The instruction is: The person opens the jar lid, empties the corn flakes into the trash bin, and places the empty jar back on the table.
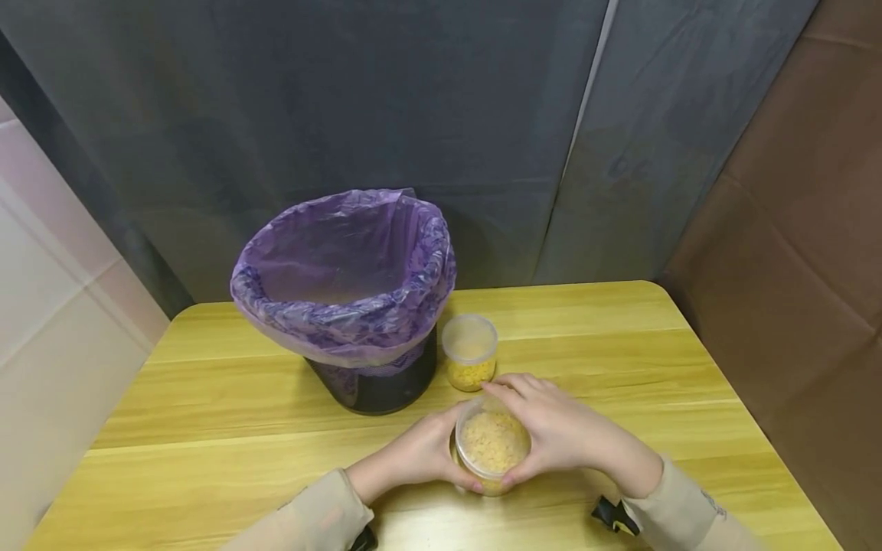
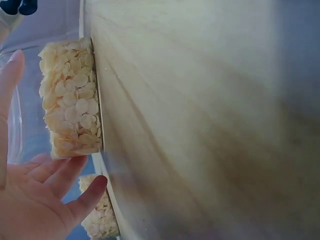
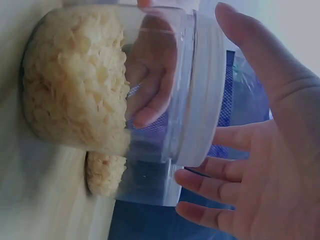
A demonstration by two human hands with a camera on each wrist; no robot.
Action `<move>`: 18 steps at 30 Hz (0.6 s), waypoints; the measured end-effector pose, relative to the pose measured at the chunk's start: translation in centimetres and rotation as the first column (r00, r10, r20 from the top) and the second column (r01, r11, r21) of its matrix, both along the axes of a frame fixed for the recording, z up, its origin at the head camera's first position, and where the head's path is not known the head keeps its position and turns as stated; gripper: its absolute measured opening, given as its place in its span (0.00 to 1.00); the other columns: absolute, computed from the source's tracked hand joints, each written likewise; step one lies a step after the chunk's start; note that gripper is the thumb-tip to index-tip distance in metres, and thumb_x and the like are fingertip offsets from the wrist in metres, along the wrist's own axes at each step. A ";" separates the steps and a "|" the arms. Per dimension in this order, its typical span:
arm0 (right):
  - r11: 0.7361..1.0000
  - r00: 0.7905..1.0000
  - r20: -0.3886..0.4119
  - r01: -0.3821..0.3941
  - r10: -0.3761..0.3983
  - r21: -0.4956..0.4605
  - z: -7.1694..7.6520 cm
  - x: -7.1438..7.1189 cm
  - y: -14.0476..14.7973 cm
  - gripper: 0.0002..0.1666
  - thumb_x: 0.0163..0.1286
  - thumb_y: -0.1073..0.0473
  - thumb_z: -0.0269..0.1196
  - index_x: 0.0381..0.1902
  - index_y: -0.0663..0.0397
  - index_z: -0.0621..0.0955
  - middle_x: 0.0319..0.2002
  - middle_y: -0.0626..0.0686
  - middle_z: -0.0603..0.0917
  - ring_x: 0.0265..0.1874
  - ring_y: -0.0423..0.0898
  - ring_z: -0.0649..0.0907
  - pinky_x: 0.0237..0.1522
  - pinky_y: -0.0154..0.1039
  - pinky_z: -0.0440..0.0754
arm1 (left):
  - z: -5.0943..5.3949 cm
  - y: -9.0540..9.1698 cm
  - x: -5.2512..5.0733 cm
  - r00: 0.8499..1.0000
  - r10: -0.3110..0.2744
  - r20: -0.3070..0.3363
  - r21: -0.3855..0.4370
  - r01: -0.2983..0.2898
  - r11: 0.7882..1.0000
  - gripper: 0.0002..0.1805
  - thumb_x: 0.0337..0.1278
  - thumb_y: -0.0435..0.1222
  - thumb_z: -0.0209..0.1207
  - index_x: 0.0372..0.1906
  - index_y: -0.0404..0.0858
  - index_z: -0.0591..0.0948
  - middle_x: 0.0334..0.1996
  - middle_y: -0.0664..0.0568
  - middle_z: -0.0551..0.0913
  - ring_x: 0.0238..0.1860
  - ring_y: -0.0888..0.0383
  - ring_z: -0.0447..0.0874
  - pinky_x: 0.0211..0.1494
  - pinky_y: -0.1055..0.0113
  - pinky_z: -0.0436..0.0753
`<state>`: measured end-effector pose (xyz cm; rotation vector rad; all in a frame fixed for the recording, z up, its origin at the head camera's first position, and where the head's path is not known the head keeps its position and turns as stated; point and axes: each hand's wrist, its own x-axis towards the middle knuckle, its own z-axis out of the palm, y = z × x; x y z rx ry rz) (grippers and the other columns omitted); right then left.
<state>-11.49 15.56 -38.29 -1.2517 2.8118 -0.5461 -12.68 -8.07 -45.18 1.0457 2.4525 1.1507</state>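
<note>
A clear round jar [image 1: 493, 444], part filled with pale yellow flat pieces, stands on the table between both hands. My left hand [image 1: 436, 450] curls round its left side, thumb at the front; in the right wrist view its fingers show through the clear wall. My right hand [image 1: 561, 428] grips around the whitish lid [image 3: 202, 90] from the right, thumb on one side and fingers on the other. In the left wrist view the left hand [image 2: 40, 205] lies beside the jar's contents [image 2: 72, 100]. Just behind stands a second clear jar [image 1: 471, 348] with similar yellow pieces.
A black bin [image 1: 393, 386] lined with a purple plastic bag [image 1: 351, 325] stands on the left of the wooden table [image 1: 227, 490], close to the second jar. Dark cloth [image 1: 386, 92] hangs behind the table, with a brown cloth [image 1: 792, 214] on the right.
</note>
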 end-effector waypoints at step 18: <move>0.990 0.998 -0.017 -0.060 0.062 0.131 0.6 -1.0 -0.8 0.65 0.35 0.27 0.73 0.63 0.67 0.70 0.51 0.53 0.74 0.51 0.48 0.75 0.58 0.45 0.73 | -0.1 -0.2 -0.8 0.999 -0.040 0.013 0.023 0.040 0.999 0.60 0.21 0.53 0.79 0.69 0.43 0.64 0.57 0.54 0.77 0.57 0.62 0.73 0.62 0.64 0.71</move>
